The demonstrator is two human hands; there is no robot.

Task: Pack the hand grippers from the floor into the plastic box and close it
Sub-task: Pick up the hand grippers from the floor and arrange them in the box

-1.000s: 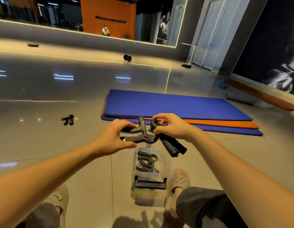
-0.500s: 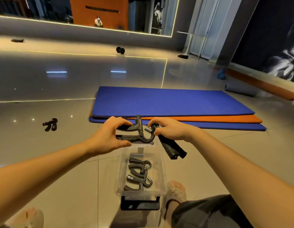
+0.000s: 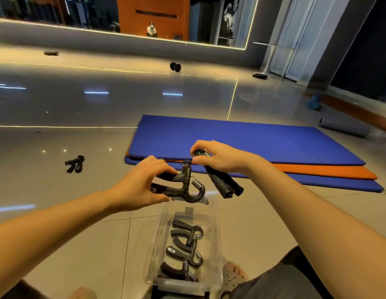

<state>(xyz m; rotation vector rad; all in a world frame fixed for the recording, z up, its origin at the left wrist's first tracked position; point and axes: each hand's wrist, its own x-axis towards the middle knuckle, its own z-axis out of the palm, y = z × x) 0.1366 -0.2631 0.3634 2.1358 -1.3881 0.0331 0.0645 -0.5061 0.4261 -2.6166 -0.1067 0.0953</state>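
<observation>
A hand gripper (image 3: 188, 187) is clasped in the left hand (image 3: 142, 184), a second gripper (image 3: 222, 182) in the right hand (image 3: 222, 157), both held above the plastic box's (image 3: 218, 238) twelve o'clock rim, seemingly for packing.

A clear plastic box (image 3: 219, 244) stands open on the floor, near, with three black packed grippers (image 3: 185, 244) inside. Over its far end the left hand (image 3: 140, 186) holds a black spring gripper (image 3: 187, 188) by its handles. The right hand (image 3: 220, 156) grips a second gripper (image 3: 222, 182), handles slanting down to the right. A loose gripper (image 3: 75, 164) lies on the floor, far left.
</observation>
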